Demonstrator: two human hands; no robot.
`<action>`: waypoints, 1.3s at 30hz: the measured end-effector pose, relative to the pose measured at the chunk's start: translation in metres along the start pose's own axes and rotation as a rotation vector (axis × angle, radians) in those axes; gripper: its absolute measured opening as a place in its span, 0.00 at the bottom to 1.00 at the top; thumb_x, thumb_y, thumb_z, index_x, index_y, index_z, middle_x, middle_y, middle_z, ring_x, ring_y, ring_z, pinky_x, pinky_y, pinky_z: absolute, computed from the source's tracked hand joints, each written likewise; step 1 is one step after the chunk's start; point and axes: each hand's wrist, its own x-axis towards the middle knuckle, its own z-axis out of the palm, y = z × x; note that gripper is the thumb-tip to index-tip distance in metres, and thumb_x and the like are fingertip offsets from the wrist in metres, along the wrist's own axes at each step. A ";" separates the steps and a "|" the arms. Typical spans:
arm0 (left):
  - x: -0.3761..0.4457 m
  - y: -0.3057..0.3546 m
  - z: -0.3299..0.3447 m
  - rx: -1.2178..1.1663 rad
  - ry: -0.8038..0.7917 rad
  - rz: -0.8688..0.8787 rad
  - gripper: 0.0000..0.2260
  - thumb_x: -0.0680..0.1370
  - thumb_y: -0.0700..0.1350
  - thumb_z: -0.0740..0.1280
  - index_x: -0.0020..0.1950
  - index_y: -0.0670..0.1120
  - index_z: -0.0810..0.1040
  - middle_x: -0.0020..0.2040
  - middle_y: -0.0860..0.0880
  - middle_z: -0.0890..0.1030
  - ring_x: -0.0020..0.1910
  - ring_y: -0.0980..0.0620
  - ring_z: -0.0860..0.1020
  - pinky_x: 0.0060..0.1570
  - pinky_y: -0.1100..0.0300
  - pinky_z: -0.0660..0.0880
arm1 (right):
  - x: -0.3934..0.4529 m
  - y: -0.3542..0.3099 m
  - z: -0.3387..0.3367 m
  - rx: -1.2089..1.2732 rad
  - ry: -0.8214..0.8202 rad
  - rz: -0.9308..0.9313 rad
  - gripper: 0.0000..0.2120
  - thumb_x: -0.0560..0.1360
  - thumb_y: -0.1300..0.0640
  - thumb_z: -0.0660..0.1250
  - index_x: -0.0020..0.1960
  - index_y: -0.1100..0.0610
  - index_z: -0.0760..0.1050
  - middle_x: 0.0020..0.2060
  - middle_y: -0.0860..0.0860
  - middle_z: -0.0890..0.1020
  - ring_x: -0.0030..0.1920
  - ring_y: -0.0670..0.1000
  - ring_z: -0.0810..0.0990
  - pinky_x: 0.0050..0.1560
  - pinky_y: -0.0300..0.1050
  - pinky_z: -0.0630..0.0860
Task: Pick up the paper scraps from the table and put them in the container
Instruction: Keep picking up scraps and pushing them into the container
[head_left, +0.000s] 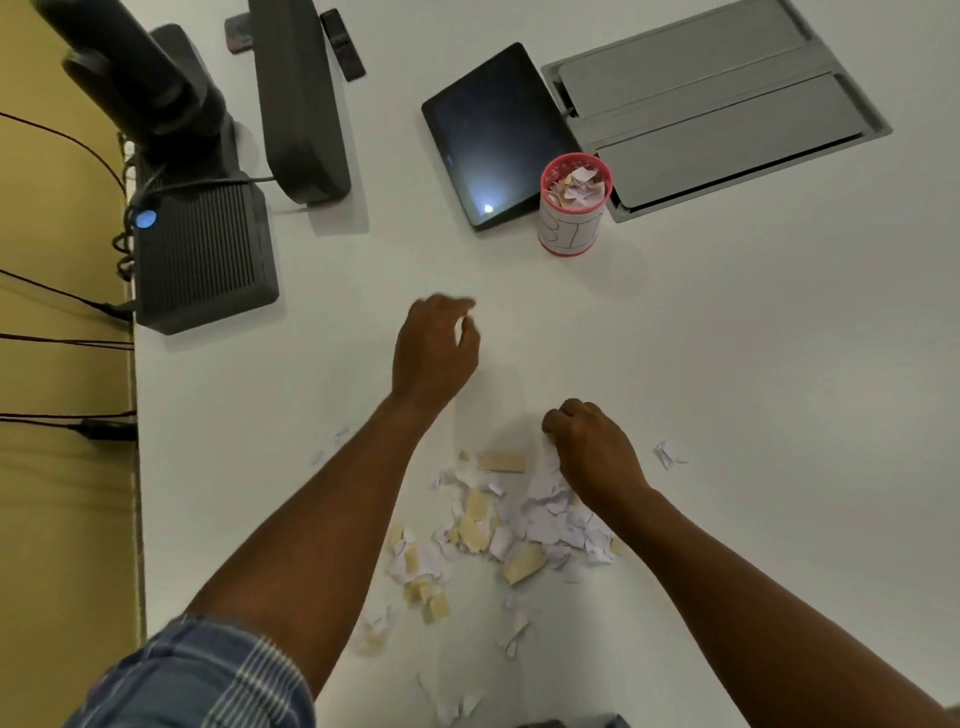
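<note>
Far left clutter: a dark ribbed box (205, 260) with a blue light and cables, plus a dark stand (298, 98) leaning over the white table (753, 364). None of it matters for the job.

Left hand: the left hand (434, 351) hovers above the table, about halfway between the pile and the cup. Fingers look loosely curled with thumb and fingertips close together, but it's motion-blurred, so I honestly can't tell if there's a scrap pinched in there.

Paper scraps: the main pile of paper scraps (498, 525), white and tan bits, sits near the front edge of the table between the two forearms, with strays trailing further toward the person.

Right hand: the right hand (592, 452) is down on the far edge of the pile, fingers bunched into a fist on some white bits, so grabbing a clump as far as I can see.

Stray scrap: one lone white scrap (666, 453) lies just right of that hand.

Container: the red cup (574, 205) with a white label stands well beyond the pile, beside a dark tablet (493, 137) and a grey hatch (722, 104). It's already stuffed close to the rim.

Progress: I'd say maybe halfway. Plenty in the cup, a good heap left, probably several more trips.
</note>
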 end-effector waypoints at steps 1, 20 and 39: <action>-0.017 -0.009 -0.005 0.012 -0.032 -0.035 0.11 0.75 0.38 0.66 0.56 0.40 0.80 0.50 0.42 0.82 0.50 0.41 0.79 0.53 0.52 0.75 | -0.003 0.001 -0.001 -0.001 0.023 0.010 0.12 0.72 0.69 0.63 0.50 0.57 0.78 0.44 0.54 0.79 0.44 0.55 0.77 0.38 0.47 0.73; -0.172 -0.018 -0.018 0.142 -0.593 -0.210 0.37 0.70 0.62 0.70 0.74 0.56 0.60 0.72 0.48 0.63 0.70 0.46 0.62 0.64 0.49 0.70 | -0.075 0.021 0.001 0.040 -0.076 0.242 0.22 0.76 0.45 0.62 0.67 0.53 0.67 0.61 0.55 0.71 0.61 0.56 0.69 0.51 0.50 0.74; -0.195 0.009 -0.019 0.010 -0.373 -0.286 0.06 0.74 0.36 0.66 0.47 0.39 0.83 0.48 0.42 0.82 0.47 0.46 0.80 0.45 0.59 0.77 | -0.095 -0.017 0.001 0.133 0.015 0.164 0.13 0.71 0.68 0.62 0.49 0.59 0.82 0.46 0.57 0.83 0.46 0.57 0.81 0.44 0.41 0.73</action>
